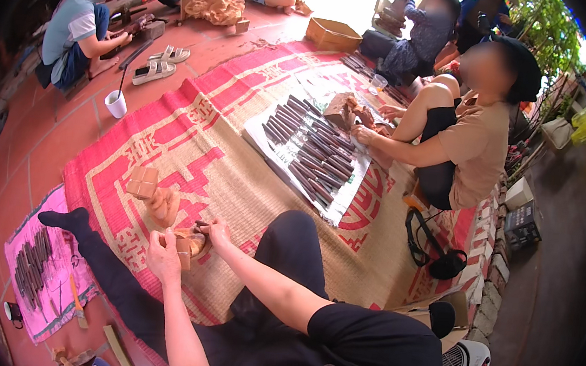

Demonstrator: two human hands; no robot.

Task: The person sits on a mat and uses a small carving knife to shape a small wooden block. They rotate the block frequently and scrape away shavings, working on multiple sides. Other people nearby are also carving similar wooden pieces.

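A light brown wood carving (161, 207) with a squared block at its far end stands on the patterned mat in front of me, between my legs. My left hand (164, 257) is closed against its near part, with fingers bent around the edge. Just to the right, my right hand (215, 235) is closed on a small dark carving chisel (201, 224), held close over the carving's near end. Most of the chisel is hidden in my fingers, and where its tip meets the wood is not clear. My hands partly cover the near part of the carving.
A pink cloth (48, 318) bearing several dark chisels (32, 267) lies at the left. Ahead, more chisels (317, 150) lie in rows on a white sheet (341, 212). A co-worker (477, 134) sits at the right, hands on a brown carving. A white cup (115, 104) stands farther left.
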